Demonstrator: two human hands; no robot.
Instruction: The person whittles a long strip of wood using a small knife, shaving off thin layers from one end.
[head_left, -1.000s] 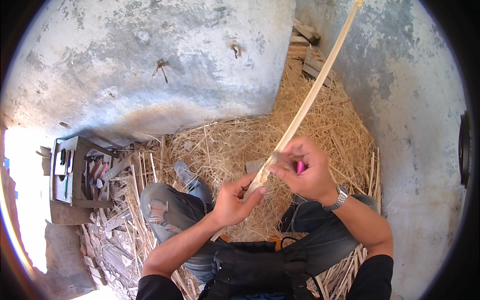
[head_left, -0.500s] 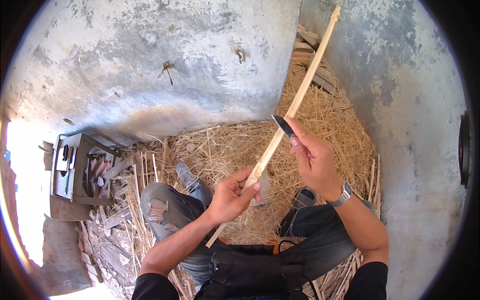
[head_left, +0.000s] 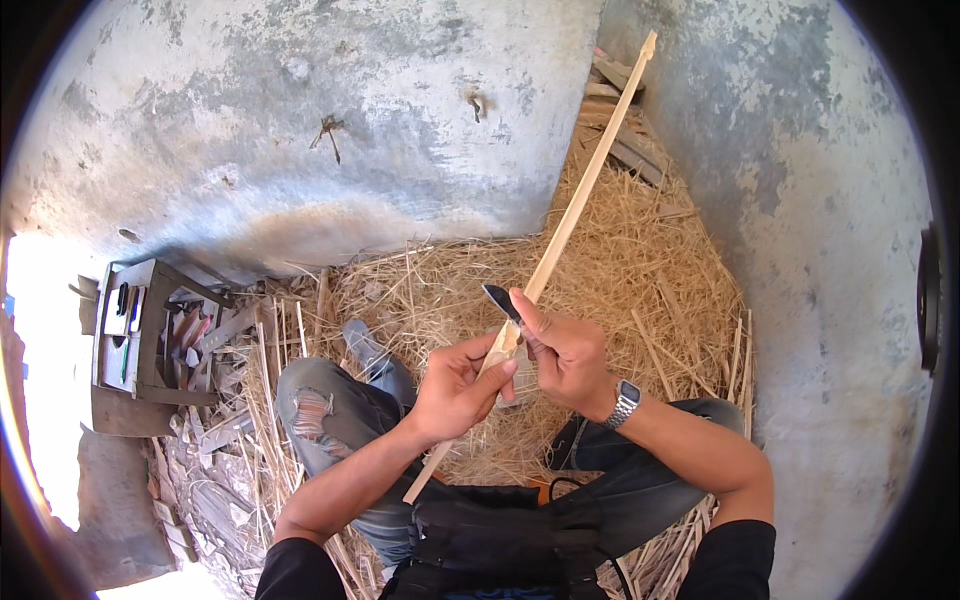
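Stick (head_left: 575, 210) is long and thin, running from bottom middle up to top right. Left hand (head_left: 455, 388) wraps tightly around it. Right hand (head_left: 562, 352) grips a dark knife (head_left: 500, 300) against it.

Counted in view: one long pale wooden strip (head_left: 575, 205), slanting up toward the wall corner; one dark-bladed knife (head_left: 501, 300); two bare hands, left hand (head_left: 455, 385) and right hand (head_left: 565, 352); one silver metal wristwatch (head_left: 625, 403); one open dark wooden toolbox (head_left: 135, 345); one heap of yellow straw (head_left: 640, 270). Loose wood offcuts at the left are too many to count.
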